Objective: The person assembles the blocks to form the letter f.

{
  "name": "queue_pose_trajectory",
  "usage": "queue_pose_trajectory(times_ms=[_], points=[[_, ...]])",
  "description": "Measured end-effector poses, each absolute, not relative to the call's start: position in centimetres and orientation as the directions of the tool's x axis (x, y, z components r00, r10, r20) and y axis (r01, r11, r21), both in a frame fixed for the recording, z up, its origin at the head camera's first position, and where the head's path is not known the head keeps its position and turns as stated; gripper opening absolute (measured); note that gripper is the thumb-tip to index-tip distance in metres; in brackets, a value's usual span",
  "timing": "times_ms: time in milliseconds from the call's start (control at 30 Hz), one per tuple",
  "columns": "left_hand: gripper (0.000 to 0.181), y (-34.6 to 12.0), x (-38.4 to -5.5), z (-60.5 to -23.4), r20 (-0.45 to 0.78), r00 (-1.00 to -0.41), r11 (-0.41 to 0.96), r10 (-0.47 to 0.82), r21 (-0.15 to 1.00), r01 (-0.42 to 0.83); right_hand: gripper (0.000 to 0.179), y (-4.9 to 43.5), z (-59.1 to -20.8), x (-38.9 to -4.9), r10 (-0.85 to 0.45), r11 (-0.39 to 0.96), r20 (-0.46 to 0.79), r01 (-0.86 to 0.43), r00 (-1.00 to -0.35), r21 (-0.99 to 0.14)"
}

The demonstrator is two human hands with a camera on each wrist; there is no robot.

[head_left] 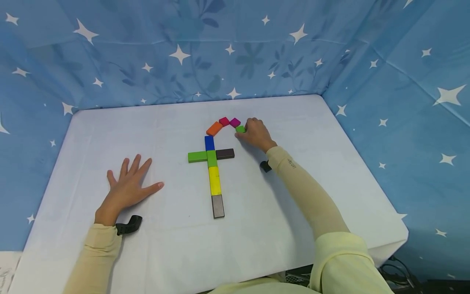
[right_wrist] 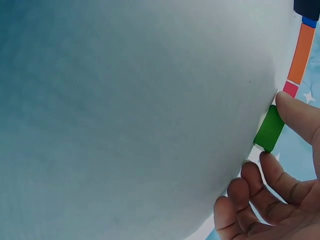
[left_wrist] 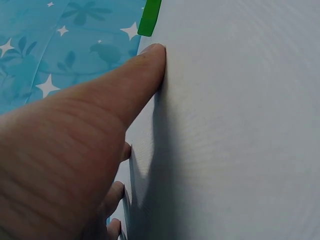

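My right hand (head_left: pixel 258 135) is at the far side of the table, pinching a small green block (head_left: pixel 240 129) between thumb and index finger. In the right wrist view the thumb lies at one end of that green block (right_wrist: pixel 270 128), the index fingertip at the other. Beside it, a magenta block (head_left: pixel 235 122), a red block (head_left: pixel 224 121) and an orange block (head_left: pixel 214 128) form an arc. The arc leads down to a blue block (head_left: pixel 209 143). Palm down with fingers spread, my left hand (head_left: pixel 128 185) rests on the white cloth, holding nothing.
Below the blue block, a green block (head_left: pixel 211 159), a yellow block (head_left: pixel 214 180) and a grey block (head_left: pixel 218 206) run in line. Another green block (head_left: pixel 197 157) and a black block (head_left: pixel 225 154) stick out sideways. Blue star-patterned curtains (head_left: pixel 205 53) border the white table (head_left: pixel 165 241).
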State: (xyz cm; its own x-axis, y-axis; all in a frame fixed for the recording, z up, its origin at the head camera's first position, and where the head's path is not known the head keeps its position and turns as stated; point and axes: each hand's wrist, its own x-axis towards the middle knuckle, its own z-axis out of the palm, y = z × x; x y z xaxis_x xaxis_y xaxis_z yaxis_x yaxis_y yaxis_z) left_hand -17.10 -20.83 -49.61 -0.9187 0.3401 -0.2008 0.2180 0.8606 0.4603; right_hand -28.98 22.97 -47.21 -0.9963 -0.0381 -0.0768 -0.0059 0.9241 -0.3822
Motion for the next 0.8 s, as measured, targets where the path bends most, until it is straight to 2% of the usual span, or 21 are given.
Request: queue_pose_trajectory(times_ms=[800], points=[[0.106, -20.63, -17.07, -49.45, -0.203, -0.917, 0.856, 0.342, 0.471, 0.215, 0.045, 23.10, -47.41, -28.93, -0.038, 0.910, -0.076, -0.003, -0.996, -0.415]])
